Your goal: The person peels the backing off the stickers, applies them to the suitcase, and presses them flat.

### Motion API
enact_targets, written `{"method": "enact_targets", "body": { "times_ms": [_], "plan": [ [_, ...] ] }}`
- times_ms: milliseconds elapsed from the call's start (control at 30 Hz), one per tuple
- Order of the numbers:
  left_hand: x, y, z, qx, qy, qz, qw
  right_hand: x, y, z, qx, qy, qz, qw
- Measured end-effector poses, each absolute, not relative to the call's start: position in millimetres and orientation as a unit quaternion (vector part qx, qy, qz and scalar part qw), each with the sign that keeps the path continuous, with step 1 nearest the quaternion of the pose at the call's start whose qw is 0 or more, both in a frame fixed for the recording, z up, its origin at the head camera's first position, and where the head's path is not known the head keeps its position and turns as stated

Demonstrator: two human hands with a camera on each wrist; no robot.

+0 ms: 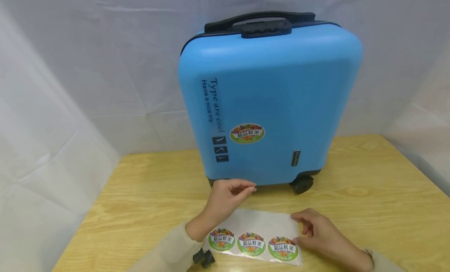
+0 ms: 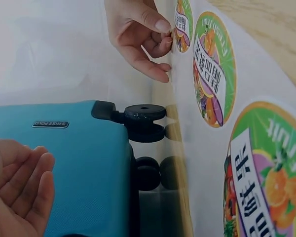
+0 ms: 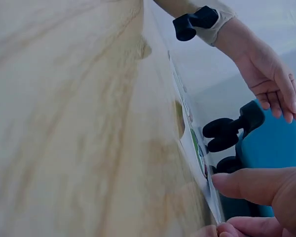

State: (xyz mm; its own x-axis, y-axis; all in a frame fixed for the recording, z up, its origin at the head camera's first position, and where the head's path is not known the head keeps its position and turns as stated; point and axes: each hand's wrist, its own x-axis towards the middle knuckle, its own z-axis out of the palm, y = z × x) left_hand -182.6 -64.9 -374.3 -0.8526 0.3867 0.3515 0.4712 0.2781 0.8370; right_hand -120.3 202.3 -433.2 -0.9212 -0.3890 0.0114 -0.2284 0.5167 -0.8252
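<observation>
A blue suitcase (image 1: pixel 274 92) stands upright on the table, with one oval-looking fruit sticker (image 1: pixel 247 133) on its front. Below it lies a white sticker sheet (image 1: pixel 260 221) with three round fruit stickers along its near side; the far part is blank. My left hand (image 1: pixel 225 197) hovers over the sheet's far left, before the suitcase's lower edge, fingers loosely bent and nothing seen in them. At the sheet's right edge, my right hand (image 1: pixel 318 233) rests with thumb by the right-hand sticker (image 1: pixel 283 248) and forefinger at the far corner, the two fingertips apart.
Black wheels (image 1: pixel 301 184) carry the suitcase, and a black handle (image 1: pixel 260 17) tops it. A small black clip-like piece (image 1: pixel 204 258) sits by the left sleeve. White cloth (image 1: pixel 105 68) hangs behind the wooden table (image 1: pixel 147 209).
</observation>
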Motion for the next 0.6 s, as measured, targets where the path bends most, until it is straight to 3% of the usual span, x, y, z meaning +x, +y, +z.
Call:
{"method": "enact_targets", "body": {
  "times_ms": [167, 600],
  "plan": [
    [-181.9, -64.5, -374.9, -0.275, -0.791, -0.545, 0.032, -120.1, 200.4, -435.7, -0.173, 0.879, -0.441, 0.048],
    [-180.6, -64.4, -379.7, -0.27, -0.789, -0.552, 0.011, -117.3, 197.8, -436.3, -0.175, 0.898, -0.401, 0.041]
  ]
}}
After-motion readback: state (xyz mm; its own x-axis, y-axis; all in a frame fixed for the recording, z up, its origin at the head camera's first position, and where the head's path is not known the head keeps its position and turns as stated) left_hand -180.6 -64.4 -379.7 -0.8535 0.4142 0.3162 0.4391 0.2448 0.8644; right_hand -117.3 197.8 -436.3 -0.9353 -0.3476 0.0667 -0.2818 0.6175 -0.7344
